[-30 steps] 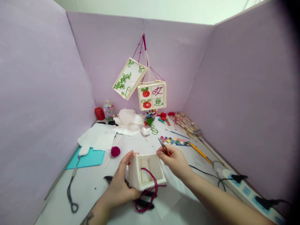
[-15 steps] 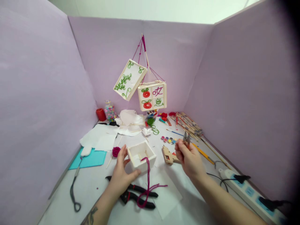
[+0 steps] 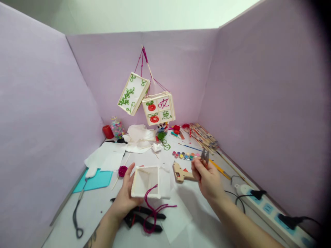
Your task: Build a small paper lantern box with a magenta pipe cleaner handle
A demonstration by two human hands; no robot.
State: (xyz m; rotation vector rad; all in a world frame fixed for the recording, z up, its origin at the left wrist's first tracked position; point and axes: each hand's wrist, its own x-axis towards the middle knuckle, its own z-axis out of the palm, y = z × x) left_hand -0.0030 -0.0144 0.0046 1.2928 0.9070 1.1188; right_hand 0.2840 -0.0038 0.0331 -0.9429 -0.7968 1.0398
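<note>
My left hand [image 3: 124, 198] grips a small open white box [image 3: 164, 182] by its left side, thumb below and fingers behind. The box is tipped so that its opening faces me. A magenta cord [image 3: 154, 215] comes out of it and trails down in a loop. Closed around a pair of pliers [image 3: 205, 156], my right hand [image 3: 210, 179] is held to the right of the box; grey jaws point up and little of the orange handle shows. Near its fingers lies a beige glue gun [image 3: 182, 173]. Black-handled cutters [image 3: 148, 218] lie under the cord.
Two decorated lantern boxes [image 3: 158, 108] hang from a stick at the back. A power strip [image 3: 269, 208] with black plugs runs along the right. Left are a turquoise board [image 3: 102, 181], white paper [image 3: 106, 155] and a magenta yarn ball [image 3: 122, 171]. Paint pots [image 3: 182, 155] stand mid-table.
My left hand has tipped the box so its opening turns towards me, and the cord has shifted with it. My right hand still holds the pliers. The whole view has swung slightly.
</note>
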